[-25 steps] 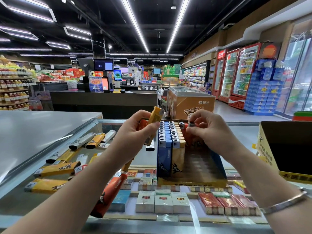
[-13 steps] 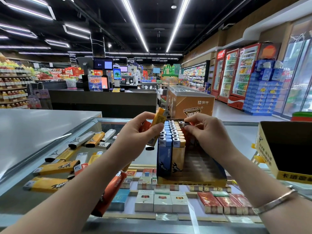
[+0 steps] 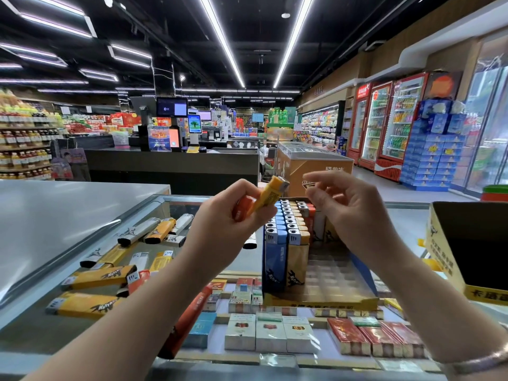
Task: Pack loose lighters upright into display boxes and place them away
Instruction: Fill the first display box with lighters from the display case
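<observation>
A yellow display box [image 3: 321,299] stands on the glass counter, its back rows filled with upright blue, tan and orange lighters [image 3: 286,224]; the front slots are bare. My left hand [image 3: 228,218] grips a small bunch of lighters, with a yellow lighter [image 3: 270,193] sticking up and an orange one beside it. My right hand [image 3: 349,213] hovers just right of that bunch, above the box, fingers loosely curled and holding nothing. Several loose lighters [image 3: 107,276] lie flat on the counter at left.
A second yellow box [image 3: 450,259] sits at the right edge. Cigarette packs [image 3: 270,334] show under the glass counter top. A grey counter surface [image 3: 63,215] lies to the left. Shop aisles and fridges stand behind.
My right hand has let go of the lighter it set in the box's back row and lifted up towards my left hand's bunch. My left hand rose slightly.
</observation>
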`<move>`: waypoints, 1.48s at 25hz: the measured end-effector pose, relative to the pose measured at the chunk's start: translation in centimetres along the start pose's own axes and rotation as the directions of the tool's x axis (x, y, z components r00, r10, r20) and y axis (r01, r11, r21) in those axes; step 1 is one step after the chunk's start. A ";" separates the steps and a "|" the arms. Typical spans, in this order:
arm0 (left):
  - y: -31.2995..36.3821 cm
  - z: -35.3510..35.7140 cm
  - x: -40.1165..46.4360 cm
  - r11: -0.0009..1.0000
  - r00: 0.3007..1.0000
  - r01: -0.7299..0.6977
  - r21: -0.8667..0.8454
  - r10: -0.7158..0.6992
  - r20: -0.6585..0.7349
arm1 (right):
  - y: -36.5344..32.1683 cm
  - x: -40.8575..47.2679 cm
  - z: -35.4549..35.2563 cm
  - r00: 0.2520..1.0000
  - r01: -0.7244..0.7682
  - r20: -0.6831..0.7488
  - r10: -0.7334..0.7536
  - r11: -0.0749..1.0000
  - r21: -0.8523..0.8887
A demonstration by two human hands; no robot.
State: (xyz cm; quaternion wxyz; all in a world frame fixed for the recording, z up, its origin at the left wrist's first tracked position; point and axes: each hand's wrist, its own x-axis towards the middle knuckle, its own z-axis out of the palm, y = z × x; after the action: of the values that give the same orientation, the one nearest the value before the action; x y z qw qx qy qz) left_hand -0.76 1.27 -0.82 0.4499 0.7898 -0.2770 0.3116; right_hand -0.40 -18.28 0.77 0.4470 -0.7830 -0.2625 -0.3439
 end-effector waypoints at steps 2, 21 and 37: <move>0.3 0.0 0.0 0.966 0.985 -0.172 0.193 0.174 0.003 | -1.5 -0.2 0.1 0.994 0.037 0.096 -0.054 0.984 0.174; 0.1 -0.1 0.3 0.969 0.964 0.159 -0.189 -0.194 -0.181 | -0.1 0.8 -1.9 0.904 -0.261 -0.153 0.398 0.801 0.538; -1.4 0.3 0.2 0.948 0.963 0.270 -0.169 -0.263 0.061 | 3.0 1.0 -2.0 0.965 -0.261 -0.031 0.259 0.951 -0.164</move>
State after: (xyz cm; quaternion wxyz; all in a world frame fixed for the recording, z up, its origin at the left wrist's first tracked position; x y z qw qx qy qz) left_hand 0.42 1.57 -1.55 0.5505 0.7829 -0.2028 0.2072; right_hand 1.79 -21.31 0.69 0.4223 -0.8437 -0.1254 -0.3066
